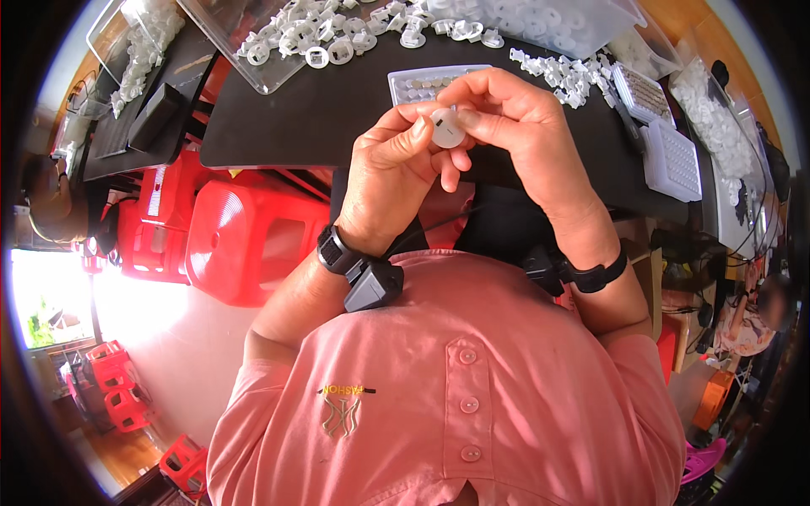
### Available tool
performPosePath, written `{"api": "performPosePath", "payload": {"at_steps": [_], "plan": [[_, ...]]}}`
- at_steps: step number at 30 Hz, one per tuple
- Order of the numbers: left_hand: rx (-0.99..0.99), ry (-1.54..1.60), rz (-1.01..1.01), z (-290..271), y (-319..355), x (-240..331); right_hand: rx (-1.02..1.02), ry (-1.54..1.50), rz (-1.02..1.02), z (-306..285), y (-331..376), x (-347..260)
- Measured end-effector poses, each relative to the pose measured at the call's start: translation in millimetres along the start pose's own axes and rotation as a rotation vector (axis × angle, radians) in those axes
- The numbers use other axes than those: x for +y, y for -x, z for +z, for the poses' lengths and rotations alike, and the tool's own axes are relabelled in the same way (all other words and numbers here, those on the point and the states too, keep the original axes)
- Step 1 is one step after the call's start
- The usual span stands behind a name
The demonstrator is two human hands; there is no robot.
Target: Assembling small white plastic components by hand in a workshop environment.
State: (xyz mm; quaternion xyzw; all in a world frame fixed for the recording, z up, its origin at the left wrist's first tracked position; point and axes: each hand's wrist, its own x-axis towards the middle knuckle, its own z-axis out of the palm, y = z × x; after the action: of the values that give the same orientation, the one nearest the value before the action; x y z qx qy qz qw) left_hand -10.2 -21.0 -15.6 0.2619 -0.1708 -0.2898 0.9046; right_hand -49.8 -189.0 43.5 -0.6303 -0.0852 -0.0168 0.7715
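Between my two hands is a round white plastic disc (448, 131) with a small dark slot, held up over the near edge of the table. My left hand (394, 152) pinches its left side between thumb and fingers. From the right, the thumb and forefinger of my right hand (511, 122) close on its upper edge; whether they also grip a smaller part there is hidden. Just behind the hands lies a clear tray (413, 85) with small round silvery pieces in rows, partly covered by my fingers.
White ring-shaped parts (314, 35) are heaped at the back of the black table (278, 114). Small white parts (574, 78) lie back right, near stacked white trays (672, 160) and a clear bin (540, 25). Red stools (245, 240) stand at left.
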Motion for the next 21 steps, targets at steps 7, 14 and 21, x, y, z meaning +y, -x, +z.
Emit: {"api": "performPosePath", "payload": {"at_steps": [7, 14, 21], "plan": [[0.025, -0.06, -0.003, 3.2, 0.8, 3.6, -0.093, 0.423, 0.038, -0.8, -7.8, -21.1], [0.067, -0.322, -0.119, 17.2, -3.5, 27.9, 0.285, 0.805, -0.165, -70.1, -108.1, -136.9], [0.053, -0.391, -0.074, 8.8, -8.2, 26.3, -0.237, 1.602, -0.45, -43.9, -135.8, -50.8]]}}
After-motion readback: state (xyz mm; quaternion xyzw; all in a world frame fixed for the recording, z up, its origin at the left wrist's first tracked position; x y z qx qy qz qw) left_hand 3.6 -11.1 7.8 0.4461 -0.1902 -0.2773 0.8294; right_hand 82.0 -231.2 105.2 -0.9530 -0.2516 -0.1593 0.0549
